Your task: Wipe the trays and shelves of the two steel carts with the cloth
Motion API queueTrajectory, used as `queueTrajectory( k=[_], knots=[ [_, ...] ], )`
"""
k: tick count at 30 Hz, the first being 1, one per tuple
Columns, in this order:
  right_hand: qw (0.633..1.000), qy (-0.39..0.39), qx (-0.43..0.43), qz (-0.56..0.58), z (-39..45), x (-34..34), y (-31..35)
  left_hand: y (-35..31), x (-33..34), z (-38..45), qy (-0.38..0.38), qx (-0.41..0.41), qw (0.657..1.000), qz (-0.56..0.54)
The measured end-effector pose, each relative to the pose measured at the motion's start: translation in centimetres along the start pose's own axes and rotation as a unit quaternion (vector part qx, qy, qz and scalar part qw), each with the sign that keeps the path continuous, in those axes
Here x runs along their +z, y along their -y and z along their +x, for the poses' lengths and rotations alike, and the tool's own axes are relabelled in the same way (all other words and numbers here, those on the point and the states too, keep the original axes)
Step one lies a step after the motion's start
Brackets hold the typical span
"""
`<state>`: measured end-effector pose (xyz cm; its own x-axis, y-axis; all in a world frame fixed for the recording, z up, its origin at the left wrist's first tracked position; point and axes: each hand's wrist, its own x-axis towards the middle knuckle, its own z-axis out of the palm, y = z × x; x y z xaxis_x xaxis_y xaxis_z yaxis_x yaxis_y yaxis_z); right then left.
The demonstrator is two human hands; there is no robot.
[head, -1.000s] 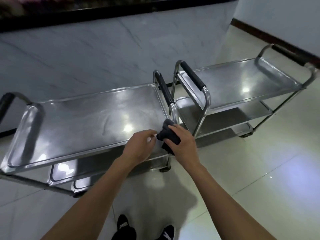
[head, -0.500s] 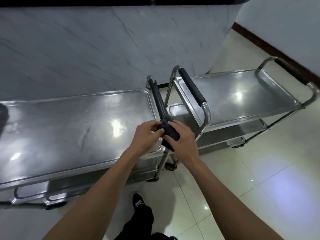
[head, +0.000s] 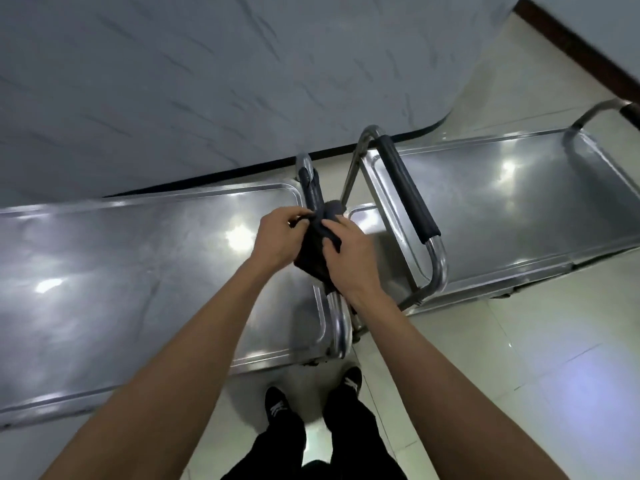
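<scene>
There were 2 steel carts, a left cart [head: 104,271] and a right cart [head: 519,209], 2 black-padded handles [head: 410,192] facing each other, 1 dark cloth [head: 317,247], 2 bare hands and 2 black shoes [head: 277,405].

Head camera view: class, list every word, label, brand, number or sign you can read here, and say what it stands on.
No readable text anywhere.
Shoes: white marks, too blurred to read.
Left cart's top tray, right cart's top tray, dark cloth gripped by left hand and right hand: unmarked.
</scene>
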<state>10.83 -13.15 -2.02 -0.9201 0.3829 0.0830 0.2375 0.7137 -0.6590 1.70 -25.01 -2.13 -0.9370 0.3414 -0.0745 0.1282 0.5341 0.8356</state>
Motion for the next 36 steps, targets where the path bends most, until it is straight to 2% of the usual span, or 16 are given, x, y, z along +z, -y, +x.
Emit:
queueTrajectory(
  k=[4,12,17,22,26,30,36],
  knots=[
    [0.998,0.01,-0.053,-0.043,0.7,0.8,-2.5,1.3,0.3,2.3,0.017,-0.017,0.999,0.049],
    [0.99,0.068,-0.098,-0.072,2.0,1.5,-4.0,2.2,0.7,5.5,-0.026,-0.034,0.986,0.16],
    [0.994,0.074,-0.061,-0.046,2.2,1.3,-4.6,2.1,1.4,4.8,-0.027,-0.007,0.988,0.152],
    [0.993,0.087,-0.068,-0.045,2.3,0.8,-4.3,1.3,1.1,3.4,-0.047,0.046,0.982,0.175],
    [0.994,0.101,-0.037,-0.031,2.9,-0.8,-3.3,0.2,-0.1,2.5,0.004,0.042,0.969,0.243],
    [0.986,0.14,-0.033,-0.08,3.9,-2.3,-1.7,-1.3,-2.5,1.3,0.031,0.044,0.961,0.271],
    [0.982,0.138,-0.047,-0.12,5.5,-7.4,2.4,-5.2,-7.3,0.7,-0.02,0.071,0.95,0.303]
  ],
)
